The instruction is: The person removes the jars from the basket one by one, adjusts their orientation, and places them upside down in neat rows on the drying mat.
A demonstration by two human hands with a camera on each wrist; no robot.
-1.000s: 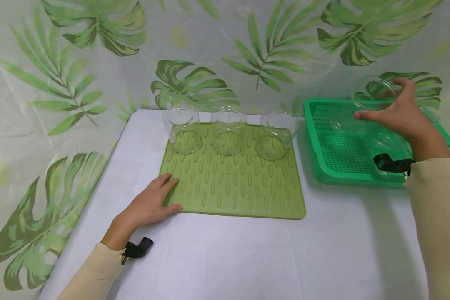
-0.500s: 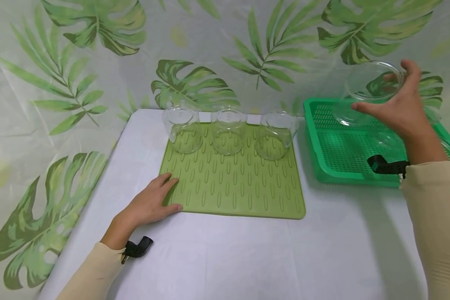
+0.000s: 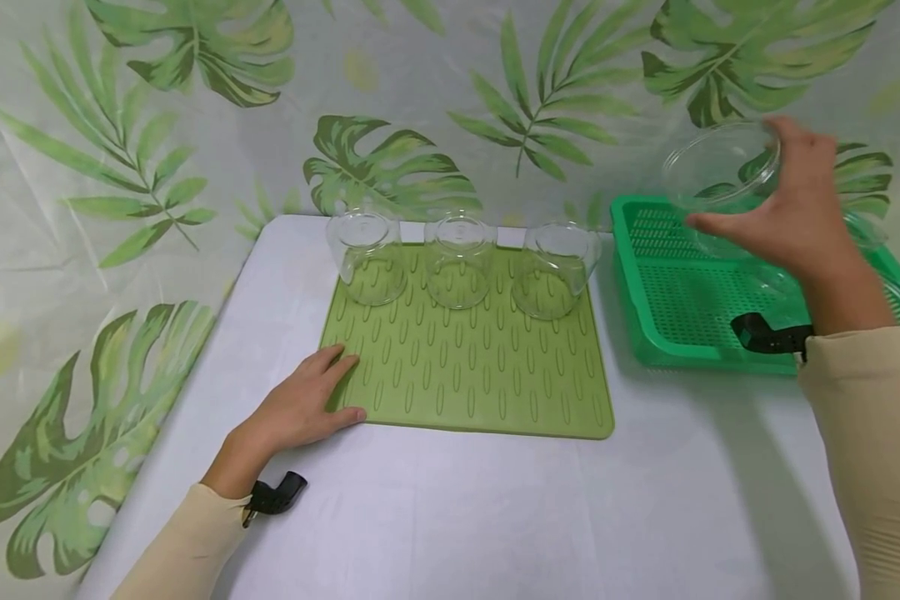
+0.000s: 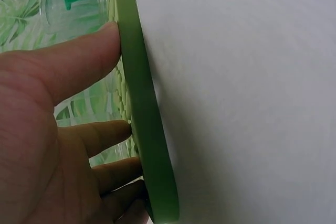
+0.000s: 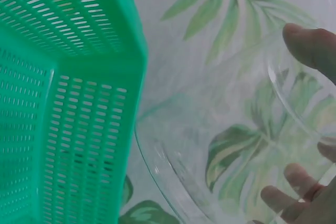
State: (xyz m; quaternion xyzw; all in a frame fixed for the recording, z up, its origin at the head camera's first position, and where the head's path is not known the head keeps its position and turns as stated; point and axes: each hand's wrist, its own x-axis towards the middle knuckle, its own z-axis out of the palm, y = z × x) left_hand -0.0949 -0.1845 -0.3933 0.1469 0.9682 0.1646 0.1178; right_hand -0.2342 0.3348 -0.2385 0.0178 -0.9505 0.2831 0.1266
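Note:
My right hand (image 3: 802,200) grips a clear glass cup (image 3: 708,158) by its side, thumb and fingers spread round it, raised above the green basket's (image 3: 626,275) far left part. The right wrist view shows the cup's see-through wall (image 5: 178,150) beside the basket. My left hand (image 3: 300,406) rests with relaxed fingers on the left front corner of a green ribbed drying mat (image 3: 457,375). In the left wrist view its thumb and fingertips touch the mat's edge (image 4: 142,93). Three clear glass cups stand in a row along the mat's far side: left (image 3: 372,267), middle (image 3: 459,267), right (image 3: 551,279).
More clear glassware (image 3: 772,283) lies inside the basket, partly hidden by my right arm. A white cloth (image 3: 495,517) covers the table. Behind it hangs a leaf-patterned curtain (image 3: 390,50).
My right hand has lifted the glass cup up out of the basket and shifted slightly left with it, tilting it a little. The left hand and the three cups on the mat have stayed put.

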